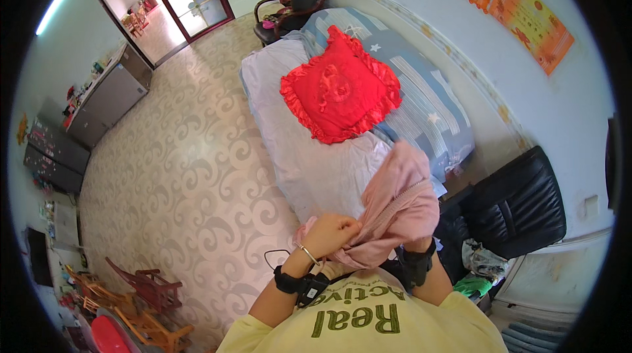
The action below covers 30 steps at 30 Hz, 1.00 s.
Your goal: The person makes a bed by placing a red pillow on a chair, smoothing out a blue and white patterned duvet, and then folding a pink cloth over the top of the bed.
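A pink garment with a zipper (395,200) is bunched up in front of my yellow shirt, its upper part over the near edge of the bed (326,175). My left hand (340,229) pinches a fold of the cloth on the garment's left side; a bracelet and a black strap are on that arm. The garment covers most of my right hand (417,244), with only a part by the wrist showing, so its fingers are hidden. Farther up the bed lies a red ruffled cushion (340,86), beside folded blue-grey patterned bedding (414,76).
A black leather chair (513,205) stands close on the right, with a plastic bag (481,259) and green cloth (471,286) near it. Another black chair (301,2) is beyond the bed. Wooden chairs (148,289) stand at lower left, cabinets (108,96) along the left wall.
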### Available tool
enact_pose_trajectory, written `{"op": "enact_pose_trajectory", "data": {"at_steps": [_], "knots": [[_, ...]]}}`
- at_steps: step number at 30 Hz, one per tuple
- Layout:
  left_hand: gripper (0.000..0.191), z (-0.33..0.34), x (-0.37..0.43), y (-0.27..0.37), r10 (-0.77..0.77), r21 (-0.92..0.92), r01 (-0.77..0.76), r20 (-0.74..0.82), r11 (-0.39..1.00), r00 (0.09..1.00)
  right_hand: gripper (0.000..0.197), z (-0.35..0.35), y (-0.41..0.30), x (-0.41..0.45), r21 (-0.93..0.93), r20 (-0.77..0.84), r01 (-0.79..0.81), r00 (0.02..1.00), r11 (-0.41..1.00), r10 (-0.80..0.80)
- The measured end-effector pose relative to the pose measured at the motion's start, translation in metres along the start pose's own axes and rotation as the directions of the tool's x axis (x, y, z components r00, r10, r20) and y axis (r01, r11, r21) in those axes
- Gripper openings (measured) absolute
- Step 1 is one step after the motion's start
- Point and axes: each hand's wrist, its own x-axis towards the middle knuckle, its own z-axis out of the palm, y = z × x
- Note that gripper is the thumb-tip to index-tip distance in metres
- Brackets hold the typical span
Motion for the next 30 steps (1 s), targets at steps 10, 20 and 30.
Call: {"op": "enact_pose_trajectory", "data": {"at_steps": [10,20,30], "knots": [[0.026,0.022,0.001,-0.025,0.108,0.571,-0.272,0.304,0.774,0.946,0.062,0.074,-0.050,-0.006,-0.884,0.166,0.299,0.920,-0.360,0.356],[0.029,0.013,0.023,0.036,0.314,0.213,-0.257,-0.304,0.943,0.900,0.037,0.025,0.007,0.020,-0.769,0.638,0.639,0.765,-0.024,-0.081],[0.035,0.004,-0.001,0.031,0.090,-0.338,0.017,0.300,0.941,0.950,0.046,0.066,-0.043,-0.006,-0.792,0.488,0.367,0.861,0.488,0.145]]}}
